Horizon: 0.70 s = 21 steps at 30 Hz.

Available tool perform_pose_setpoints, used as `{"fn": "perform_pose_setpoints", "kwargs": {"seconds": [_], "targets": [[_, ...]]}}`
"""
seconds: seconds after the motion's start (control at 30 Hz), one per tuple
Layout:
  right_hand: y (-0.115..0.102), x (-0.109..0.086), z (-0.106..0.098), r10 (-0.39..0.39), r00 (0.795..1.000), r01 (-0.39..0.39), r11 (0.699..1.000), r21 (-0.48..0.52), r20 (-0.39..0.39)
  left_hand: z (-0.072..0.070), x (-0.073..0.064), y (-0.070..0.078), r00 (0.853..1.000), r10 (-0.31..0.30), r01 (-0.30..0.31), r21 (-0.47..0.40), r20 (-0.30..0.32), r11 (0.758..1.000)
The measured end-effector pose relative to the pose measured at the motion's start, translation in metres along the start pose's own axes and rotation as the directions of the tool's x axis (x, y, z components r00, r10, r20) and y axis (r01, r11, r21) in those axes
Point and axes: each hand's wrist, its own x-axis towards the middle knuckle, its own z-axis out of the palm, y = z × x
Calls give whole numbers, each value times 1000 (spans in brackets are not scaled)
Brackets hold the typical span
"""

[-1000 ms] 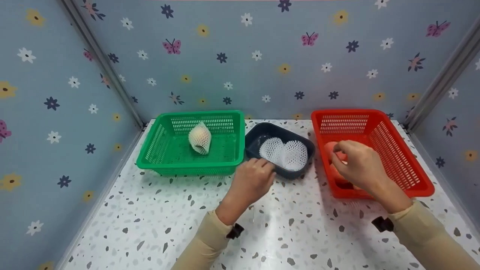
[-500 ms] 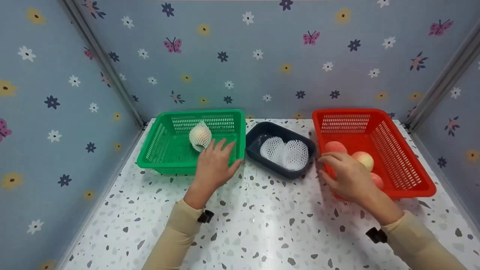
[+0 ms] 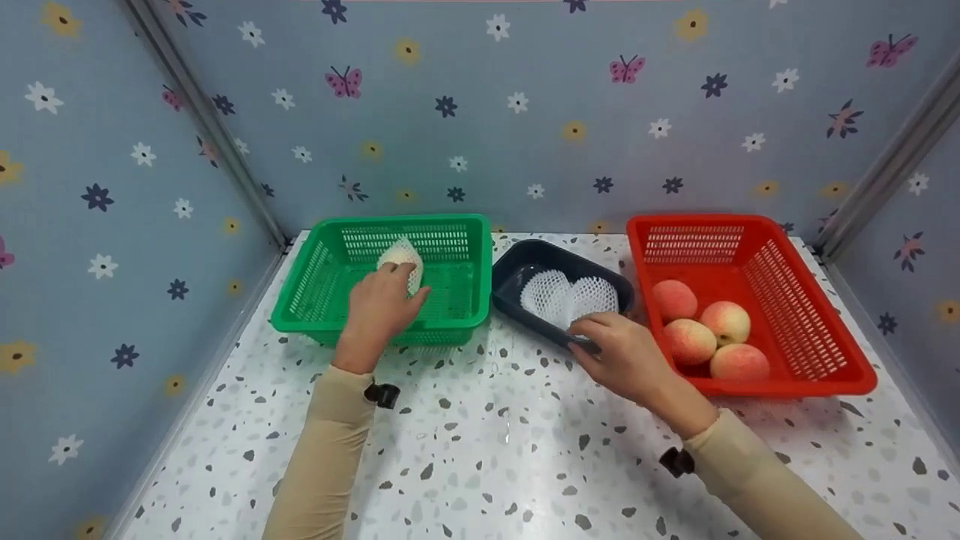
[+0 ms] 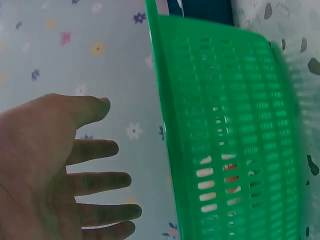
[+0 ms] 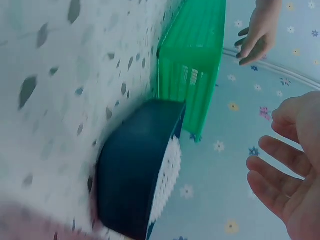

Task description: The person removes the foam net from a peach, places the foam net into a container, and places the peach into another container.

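Observation:
In the head view my left hand (image 3: 381,307) is over the front of the green basket (image 3: 450,326), its fingertips overlapping a pale round fruit in a white foam net (image 3: 403,250). The left wrist view shows that hand's fingers (image 4: 100,181) spread and straight, above the basket rim. My right hand (image 3: 626,360) hovers at the front edge of the dark tray (image 3: 514,281), its fingers overlapping one of two white foam nets (image 3: 545,295) inside. Loosely bent fingers (image 5: 280,177) of the right hand hold nothing in the right wrist view.
To the right, a red basket (image 3: 821,330) holds several peaches (image 3: 726,322) grouped at its left front. The dark tray stands between both baskets. A flowered wall (image 3: 525,150) closes the back, and speckled tabletop (image 3: 495,450) lies in front.
My left hand has gone from the tray's front left to over the green basket. My right hand has left the red basket for the tray, uncovering the peaches.

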Motion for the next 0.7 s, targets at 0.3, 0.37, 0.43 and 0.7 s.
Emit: {"fn": "perform_pose_setpoints", "kwargs": {"seconds": [0.3,0.37,0.43,0.7], "targets": [[-23,39,54,-39,998,36,998,52,56,-4,20,-28,972,-144,161,-83,184,983],[-26,46,64,-41,996,37,998,45,81,-5,24,-30,957,-168,193,-86,238,978],[-29,54,74,-40,993,36,999,34,111,-6,28,-31,939,-189,222,-87,287,971],[-33,75,114,-26,980,27,1000,-2,197,-5,42,-42,891,-221,284,-108,396,953]]}}
